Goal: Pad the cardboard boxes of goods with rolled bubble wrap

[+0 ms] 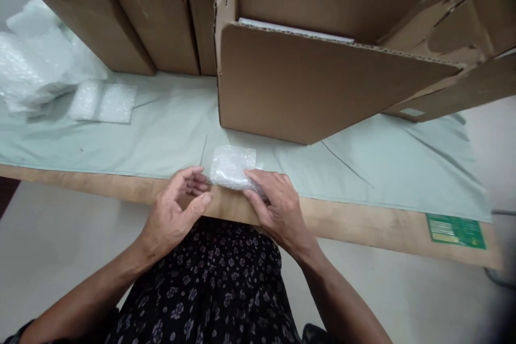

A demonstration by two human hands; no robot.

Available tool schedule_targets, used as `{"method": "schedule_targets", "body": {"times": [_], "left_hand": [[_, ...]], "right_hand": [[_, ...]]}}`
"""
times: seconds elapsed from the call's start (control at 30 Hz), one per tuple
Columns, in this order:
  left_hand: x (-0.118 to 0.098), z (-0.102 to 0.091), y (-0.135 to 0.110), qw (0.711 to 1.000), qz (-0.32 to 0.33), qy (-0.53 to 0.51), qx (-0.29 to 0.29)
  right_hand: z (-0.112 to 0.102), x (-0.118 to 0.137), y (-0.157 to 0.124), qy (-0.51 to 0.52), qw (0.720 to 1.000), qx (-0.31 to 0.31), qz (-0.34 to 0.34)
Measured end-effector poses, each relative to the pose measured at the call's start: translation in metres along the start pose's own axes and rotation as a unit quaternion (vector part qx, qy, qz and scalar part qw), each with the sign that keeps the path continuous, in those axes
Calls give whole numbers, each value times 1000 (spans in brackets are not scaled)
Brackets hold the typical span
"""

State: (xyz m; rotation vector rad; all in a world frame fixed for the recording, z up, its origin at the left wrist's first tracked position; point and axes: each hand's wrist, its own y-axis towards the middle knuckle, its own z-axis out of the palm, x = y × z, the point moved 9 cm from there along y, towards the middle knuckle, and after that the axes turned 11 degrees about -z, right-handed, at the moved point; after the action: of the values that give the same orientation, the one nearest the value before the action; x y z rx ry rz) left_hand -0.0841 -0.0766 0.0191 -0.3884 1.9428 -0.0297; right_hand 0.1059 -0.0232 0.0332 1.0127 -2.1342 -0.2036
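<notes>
A small bubble-wrap packet [230, 165] is at the table's front edge, between my two hands. My right hand [278, 201] grips its right end, thumb below and fingers on top. Just left of the packet, my left hand [181, 201] is open, fingers curved and thumb apart, with nothing in it. What the packet contains, if anything, cannot be made out through the wrap.
Tall cardboard boxes [133, 16] line the back. An open cardboard box [306, 80] stands close behind the packet. Bubble wrap is heaped [40, 59] at the left, beside flat bubble-wrap pieces [107, 102]. A green card [455, 230] lies at the right edge.
</notes>
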Motion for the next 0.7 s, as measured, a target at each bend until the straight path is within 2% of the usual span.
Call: {"method": "schedule_targets", "body": {"times": [0.07, 0.13, 0.23, 0.37, 0.47, 0.53, 0.63, 0.7], "left_hand": [[8, 12, -7, 994, -46, -90, 52], [8, 27, -9, 982, -60, -154, 94], [2, 39, -6, 974, -52, -192, 110], [-12, 46, -6, 982, -20, -143, 123], [-22, 54, -14, 982, 26, -123, 137], [-25, 59, -17, 986, 56, -104, 121], [-37, 58, -12, 988, 114, -52, 88], [-59, 53, -4, 979, 174, -18, 102]], "right_hand": [[1, 0, -4, 73, 997, -8, 34], [6, 5, -9, 138, 989, 13, 52], [3, 9, -18, 147, 987, 20, 63], [-23, 1, -29, 78, 994, -20, 73], [-17, -3, -35, 165, 982, 42, 88], [-11, -5, -36, 202, 970, 76, 109], [-22, -7, -29, 208, 970, 40, 118], [-42, -5, -21, 216, 972, -3, 89]]}}
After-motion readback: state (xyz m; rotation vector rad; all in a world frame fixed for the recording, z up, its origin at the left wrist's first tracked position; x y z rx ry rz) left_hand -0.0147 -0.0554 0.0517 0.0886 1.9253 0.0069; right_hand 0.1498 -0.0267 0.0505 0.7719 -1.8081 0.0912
